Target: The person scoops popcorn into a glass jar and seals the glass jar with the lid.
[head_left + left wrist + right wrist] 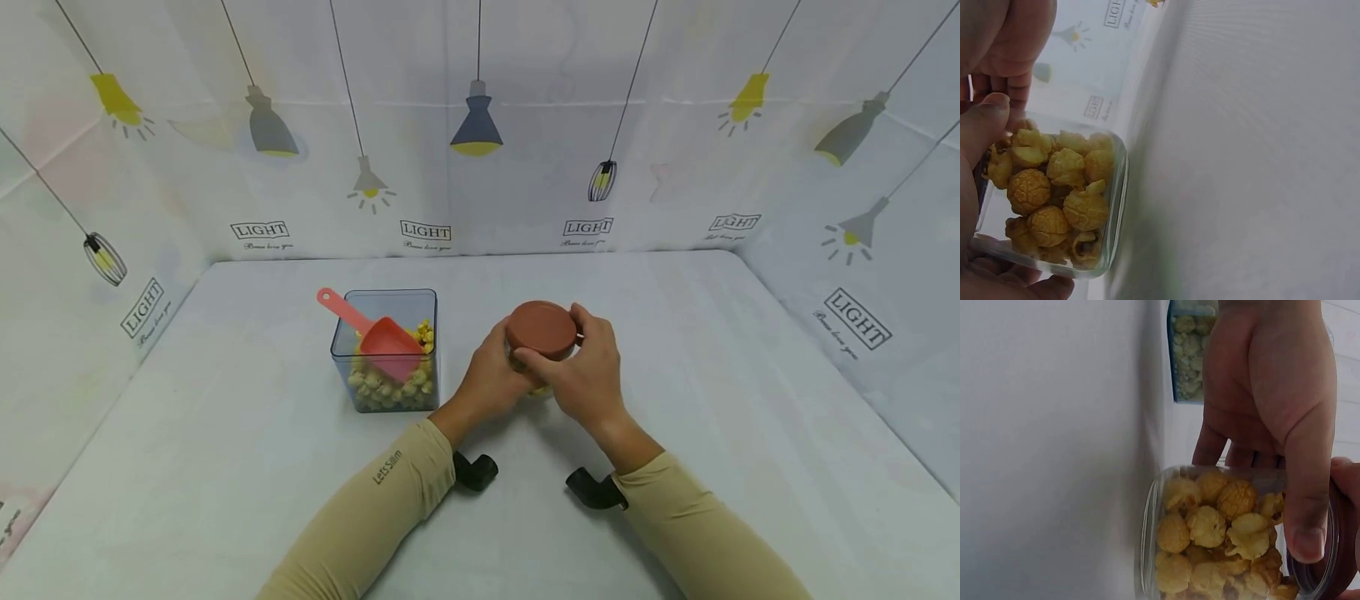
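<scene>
Both hands are at a clear jar [1100, 212] of caramel popcorn, which stands upright with its base right at the white tabletop. A round brown lid [542, 327] sits over its mouth. My left hand [491, 379] grips the jar's side, its thumb [985, 122] along the wall near the top. With thumb and fingers around the lid's edge, my right hand [588, 375] holds the lid from the right. From the head view, the hands hide most of the jar's body.
Left of the hands stands a square, bluish see-through container [347, 337] of popcorn, with a pink scoop [386, 337] leaning in it. Behind the white table [225, 450] rises a lamp-printed cloth backdrop [517, 183]. Black curved pieces [596, 490] show beside both sleeves.
</scene>
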### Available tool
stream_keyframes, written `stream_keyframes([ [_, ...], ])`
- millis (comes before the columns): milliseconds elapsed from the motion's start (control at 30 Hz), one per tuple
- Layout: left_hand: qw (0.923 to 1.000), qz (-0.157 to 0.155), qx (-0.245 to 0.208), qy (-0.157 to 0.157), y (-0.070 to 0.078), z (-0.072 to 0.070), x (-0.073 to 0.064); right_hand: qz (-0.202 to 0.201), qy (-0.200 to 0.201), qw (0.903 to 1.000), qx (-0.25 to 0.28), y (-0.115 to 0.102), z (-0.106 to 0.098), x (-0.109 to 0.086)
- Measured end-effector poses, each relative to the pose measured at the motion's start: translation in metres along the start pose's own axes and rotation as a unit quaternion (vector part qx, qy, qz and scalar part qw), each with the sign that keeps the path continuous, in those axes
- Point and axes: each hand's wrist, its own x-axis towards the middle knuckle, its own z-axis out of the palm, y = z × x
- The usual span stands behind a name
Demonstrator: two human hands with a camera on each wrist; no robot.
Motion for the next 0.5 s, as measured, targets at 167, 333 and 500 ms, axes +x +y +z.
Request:
stream_keyframes([
  [167, 1.0000, -0.003, 0.003, 0.003, 0.0016, 0.0007, 0.0008, 0.017, 0.011, 0.9997, -0.011, -0.0040, 0.0024, -0.0027],
  [333, 0.9999, -0.010, 0.010, 0.001, 0.0013, 0.0014, 0.0015, 0.033, 0.007, 0.9994, -0.013, -0.0043, 0.0024, -0.0048],
  [500, 0.9997, -0.017, 0.014, -0.003, 0.0006, -0.0005, 0.0024, 0.026, -0.002, 0.9997, -0.003, -0.0030, 0.0024, -0.0040],
])
